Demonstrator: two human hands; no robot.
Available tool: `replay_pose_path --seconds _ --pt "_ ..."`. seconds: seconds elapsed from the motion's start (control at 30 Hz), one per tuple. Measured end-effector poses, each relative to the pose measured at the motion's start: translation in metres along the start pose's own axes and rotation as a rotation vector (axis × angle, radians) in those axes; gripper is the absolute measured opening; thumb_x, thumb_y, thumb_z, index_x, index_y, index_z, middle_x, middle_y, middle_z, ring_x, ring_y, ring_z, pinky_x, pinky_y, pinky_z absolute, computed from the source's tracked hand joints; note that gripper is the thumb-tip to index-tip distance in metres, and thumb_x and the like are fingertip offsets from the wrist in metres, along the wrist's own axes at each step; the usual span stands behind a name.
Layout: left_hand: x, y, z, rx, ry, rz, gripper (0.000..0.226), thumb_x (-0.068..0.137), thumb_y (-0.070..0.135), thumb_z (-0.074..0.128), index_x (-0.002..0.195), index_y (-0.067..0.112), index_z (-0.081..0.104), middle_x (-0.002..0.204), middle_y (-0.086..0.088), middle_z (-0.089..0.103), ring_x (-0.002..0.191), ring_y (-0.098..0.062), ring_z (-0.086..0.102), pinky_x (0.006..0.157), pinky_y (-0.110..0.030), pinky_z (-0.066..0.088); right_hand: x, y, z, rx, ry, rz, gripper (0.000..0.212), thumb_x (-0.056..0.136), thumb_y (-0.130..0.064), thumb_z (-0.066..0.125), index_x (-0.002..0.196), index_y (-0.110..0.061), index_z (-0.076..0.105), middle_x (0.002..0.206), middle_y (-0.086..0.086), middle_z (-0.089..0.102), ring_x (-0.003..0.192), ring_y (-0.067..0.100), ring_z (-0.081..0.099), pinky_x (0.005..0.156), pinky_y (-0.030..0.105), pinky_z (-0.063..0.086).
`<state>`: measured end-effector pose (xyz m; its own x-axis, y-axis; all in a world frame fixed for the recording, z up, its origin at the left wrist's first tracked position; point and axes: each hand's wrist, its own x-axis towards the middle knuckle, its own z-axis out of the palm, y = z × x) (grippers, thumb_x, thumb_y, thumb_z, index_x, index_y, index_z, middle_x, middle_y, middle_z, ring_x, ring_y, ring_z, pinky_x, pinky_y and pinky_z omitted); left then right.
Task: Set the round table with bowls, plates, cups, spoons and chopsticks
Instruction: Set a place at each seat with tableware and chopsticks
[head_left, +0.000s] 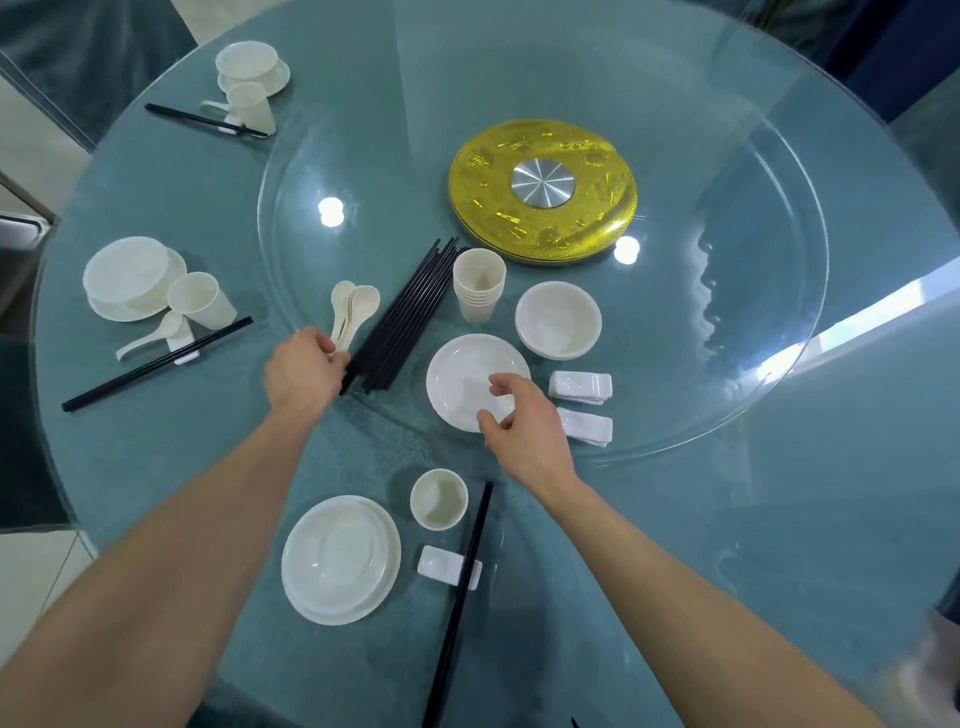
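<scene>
On the glass turntable (737, 322) lie a stack of white spoons (358, 306), a bundle of black chopsticks (410, 306), stacked cups (478, 286), stacked bowls (558, 319), a stack of plates (457, 374) and two piles of white chopstick rests (579, 387). My left hand (304, 366) pinches the spoon handles at their near end. Over the near rim of the plates hovers my right hand (519, 423), its fingers loosely curled and holding nothing. In front of me stand a bowl on a plate (340, 558), a cup (439, 499), a rest (439, 564) and chopsticks (467, 571).
The round teal table (779, 519) carries two more place settings, one at the left (130, 280) and one at the far left (249, 65). A gold disc with a metal hub (543, 189) sits at the centre under the glass. Chair backs ring the table.
</scene>
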<state>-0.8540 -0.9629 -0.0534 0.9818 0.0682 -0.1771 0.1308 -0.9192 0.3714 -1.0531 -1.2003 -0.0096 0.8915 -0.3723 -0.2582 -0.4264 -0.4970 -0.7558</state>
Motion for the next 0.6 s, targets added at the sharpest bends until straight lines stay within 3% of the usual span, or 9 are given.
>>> replay_pose_path --seconds 0.2,0.4,0.5,0.6 --pt "-0.003 0.001 -0.006 -0.031 0.023 0.049 0.004 0.094 0.029 0.078 0.095 0.026 0.075 0.093 -0.003 0.077 0.090 -0.032 0.072 0.083 -0.044 0.059 -0.011 0.009 -0.001 0.010 0.008 0.019 0.045 0.098 -0.023 0.064 0.142 -0.024 0.056 0.137 -0.013 0.061 0.077 0.009 0.071 0.093 0.044 0.058" --pt "-0.018 -0.007 -0.020 -0.188 0.075 0.036 0.003 0.092 0.028 0.080 0.090 0.027 0.077 0.081 0.007 0.072 0.083 -0.022 0.070 0.078 -0.034 0.054 -0.018 0.003 0.001 0.037 -0.008 -0.003 0.044 0.099 -0.026 0.066 0.142 -0.026 0.057 0.135 -0.014 0.062 0.079 0.010 0.073 0.092 0.045 0.060" --pt "-0.034 -0.005 -0.027 -0.410 -0.001 0.086 0.008 0.091 0.019 0.084 0.090 0.024 0.078 0.077 0.005 0.070 0.074 -0.017 0.065 0.075 -0.027 0.050 -0.023 -0.004 0.004 0.129 -0.019 -0.003 0.033 0.099 -0.032 0.069 0.132 -0.030 0.065 0.121 -0.017 0.068 0.076 0.009 0.074 0.084 0.040 0.062" --pt "-0.066 0.000 -0.038 -0.625 -0.183 0.156 0.007 0.089 0.012 0.086 0.090 0.016 0.080 0.078 -0.002 0.076 0.067 -0.012 0.065 0.067 -0.013 0.049 -0.027 -0.013 0.009 0.304 -0.015 0.021 0.014 0.097 -0.035 0.074 0.110 -0.031 0.074 0.100 -0.010 0.074 0.061 0.015 0.074 0.068 0.032 0.056"
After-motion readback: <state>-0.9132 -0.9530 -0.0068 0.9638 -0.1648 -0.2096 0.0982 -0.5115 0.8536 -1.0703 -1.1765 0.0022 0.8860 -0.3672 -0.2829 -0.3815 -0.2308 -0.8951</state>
